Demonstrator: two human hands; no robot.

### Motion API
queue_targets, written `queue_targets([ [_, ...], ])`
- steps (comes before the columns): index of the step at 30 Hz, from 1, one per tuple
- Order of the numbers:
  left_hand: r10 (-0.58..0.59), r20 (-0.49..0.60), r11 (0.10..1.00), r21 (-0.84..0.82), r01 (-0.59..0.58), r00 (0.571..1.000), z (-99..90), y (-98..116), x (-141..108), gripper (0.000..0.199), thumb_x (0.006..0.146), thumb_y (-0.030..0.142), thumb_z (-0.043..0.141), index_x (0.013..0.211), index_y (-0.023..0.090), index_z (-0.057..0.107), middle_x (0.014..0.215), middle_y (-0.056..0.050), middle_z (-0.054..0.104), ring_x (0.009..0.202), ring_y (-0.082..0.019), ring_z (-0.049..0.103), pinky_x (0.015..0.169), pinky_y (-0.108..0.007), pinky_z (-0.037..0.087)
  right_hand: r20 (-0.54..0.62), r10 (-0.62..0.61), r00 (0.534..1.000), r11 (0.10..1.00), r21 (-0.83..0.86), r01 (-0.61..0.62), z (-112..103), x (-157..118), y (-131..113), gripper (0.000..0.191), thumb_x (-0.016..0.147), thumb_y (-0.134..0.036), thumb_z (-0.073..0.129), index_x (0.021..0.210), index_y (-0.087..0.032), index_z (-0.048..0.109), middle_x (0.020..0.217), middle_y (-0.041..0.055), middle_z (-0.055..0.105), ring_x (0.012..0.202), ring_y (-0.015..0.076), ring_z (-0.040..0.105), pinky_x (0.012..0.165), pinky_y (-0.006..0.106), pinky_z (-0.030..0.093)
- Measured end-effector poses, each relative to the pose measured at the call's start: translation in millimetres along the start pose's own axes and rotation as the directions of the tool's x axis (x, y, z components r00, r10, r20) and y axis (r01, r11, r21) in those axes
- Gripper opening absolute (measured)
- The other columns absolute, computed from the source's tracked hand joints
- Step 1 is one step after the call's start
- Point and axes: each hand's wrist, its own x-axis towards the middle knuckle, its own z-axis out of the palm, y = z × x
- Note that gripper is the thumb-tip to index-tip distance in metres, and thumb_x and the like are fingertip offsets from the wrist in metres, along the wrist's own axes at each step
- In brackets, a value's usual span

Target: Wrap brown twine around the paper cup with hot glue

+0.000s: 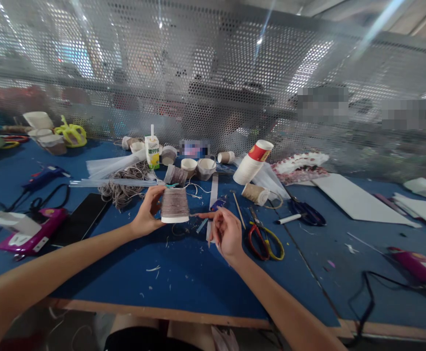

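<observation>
A small paper cup wound with grey-brown yarn (175, 204) is held upside down above the blue table, its white rim at the bottom. My left hand (149, 212) grips it from the left side, with the thumb and fingers around it. Just right of the cup is my right hand (226, 233), its index finger pointing toward the cup and the other fingers curled. A short end of yarn (194, 215) runs from the cup to that fingertip. Behind the cup lies a heap of loose grey-brown yarn (125, 183).
Scissors with red and yellow handles (266, 241) lie right of my right hand. Dark-handled scissors (308, 213), a stack of paper cups (253, 163) and a drink carton (152, 152) are farther back. A magenta device (33, 233) sits left.
</observation>
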Motion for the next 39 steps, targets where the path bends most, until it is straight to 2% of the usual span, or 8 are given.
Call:
queue_targets([
  [6,-0.033,-0.004,0.999,-0.033,0.032,0.999,2.1,2,1,0.071,0.062,0.038,0.083,0.121,0.028,0.044,0.125,-0.010,0.042,0.118,-0.026,0.053,0.091,-0.037,0.052,-0.118,-0.228,0.966,0.963,-0.171,0.207,-5,-4,2,0.021,0.092,-0.040,0.044,0.082,-0.022,0.046,0.095,0.0032,0.071,0.030,0.0016,0.035,0.033,0.018,0.041],
  [11,-0.082,0.034,0.995,-0.059,0.084,0.996,1.3,2,1,0.070,0.063,0.033,0.082,0.121,0.028,0.043,0.126,-0.010,0.044,0.121,-0.029,0.052,0.089,-0.038,0.052,0.405,-0.275,0.872,0.809,-0.394,0.437,-3,-17,-6,0.012,0.091,-0.035,0.045,0.092,-0.023,0.047,0.134,0.0158,0.057,0.038,0.0032,0.046,0.043,0.023,0.045],
  [15,-0.135,0.043,0.989,-0.057,0.137,0.990,1.8,3,1,0.069,0.063,0.031,0.082,0.118,0.027,0.042,0.122,-0.010,0.049,0.116,-0.029,0.056,0.083,-0.038,0.054,0.616,-0.184,0.766,0.711,-0.455,0.536,-1,-18,-10,0.009,0.088,-0.029,0.047,0.094,-0.023,0.048,0.092,0.0061,0.073,0.038,0.0058,0.048,0.042,0.020,0.035],
  [18,-0.140,0.023,0.987,-0.073,0.141,0.990,2.8,4,2,0.071,0.061,0.035,0.083,0.117,0.025,0.042,0.121,-0.011,0.052,0.115,-0.030,0.056,0.085,-0.040,0.054,0.596,-0.164,0.786,0.754,-0.438,0.489,0,-18,-9,0.009,0.089,-0.029,0.045,0.095,-0.022,0.048,0.061,-0.0027,0.066,0.039,0.0084,0.051,0.043,0.020,0.037],
  [26,-0.110,-0.082,0.992,-0.076,0.104,0.991,2.9,1,4,0.071,0.059,0.039,0.084,0.117,0.026,0.045,0.117,-0.008,0.057,0.104,-0.024,0.061,0.083,-0.037,0.055,0.446,0.039,0.894,0.981,-0.188,0.051,4,-20,4,0.022,0.092,-0.045,0.045,0.093,-0.023,0.044,0.046,-0.0120,0.050,0.031,0.0080,0.048,0.043,0.022,0.050],
  [32,-0.163,-0.184,0.986,-0.074,0.151,0.969,-2.7,-10,5,0.073,0.056,0.043,0.084,0.117,0.025,0.048,0.119,-0.007,0.057,0.105,-0.025,0.060,0.088,-0.038,0.052,0.415,0.195,0.888,0.959,-0.270,-0.085,5,-15,10,0.022,0.091,-0.044,0.047,0.092,-0.022,0.044,0.040,-0.0144,0.045,0.028,0.0076,0.043,0.044,0.023,0.052],
  [37,-0.354,-0.075,0.922,-0.198,0.334,0.932,-2.7,-13,6,0.068,0.059,0.041,0.082,0.118,0.027,0.050,0.115,-0.006,0.060,0.102,-0.025,0.062,0.085,-0.037,0.054,0.269,-0.021,0.963,0.924,-0.361,0.121,3,-15,2,0.021,0.093,-0.041,0.047,0.086,-0.024,0.038,0.095,0.0048,0.072,0.033,0.0036,0.045,0.039,0.021,0.046],
  [39,-0.383,0.007,0.903,-0.208,0.376,0.924,-1.2,-9,7,0.075,0.057,0.041,0.083,0.122,0.028,0.049,0.117,-0.006,0.060,0.102,-0.026,0.062,0.085,-0.038,0.054,0.303,-0.100,0.948,0.911,-0.354,0.209,3,-15,-1,0.021,0.092,-0.039,0.049,0.086,-0.024,0.036,0.136,0.0153,0.053,0.037,0.0009,0.046,0.041,0.023,0.045],
])
